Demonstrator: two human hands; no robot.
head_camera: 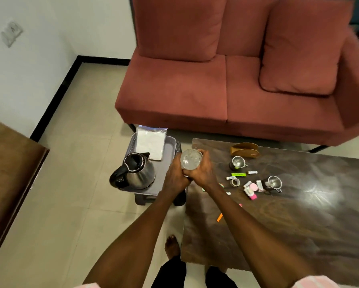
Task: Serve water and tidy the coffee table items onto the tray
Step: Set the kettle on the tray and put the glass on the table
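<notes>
Glass (191,159) is held by both the left hand (175,177) and right hand (203,173) between tray (170,142) and counter (299,204), while mugs (237,163) and small bits wait untidied.

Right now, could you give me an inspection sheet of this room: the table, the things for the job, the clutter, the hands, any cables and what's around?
Surface: dark glossy wooden coffee table, glare on its top.
Job's things: clear drinking glass held over the table's left edge; steel electric kettle, lid open, on the grey plastic tray atop a dark stool beside the table; white bagged packet also on the tray.
Clutter: two small steel cups, tape roll, batteries, green marker, pink pieces, orange pen, brown wooden holder.
Hands: left hand and right hand both grip the glass.
Cables: nothing seen.
Surroundings: red fabric sofa, tiled floor, wall socket.
</notes>
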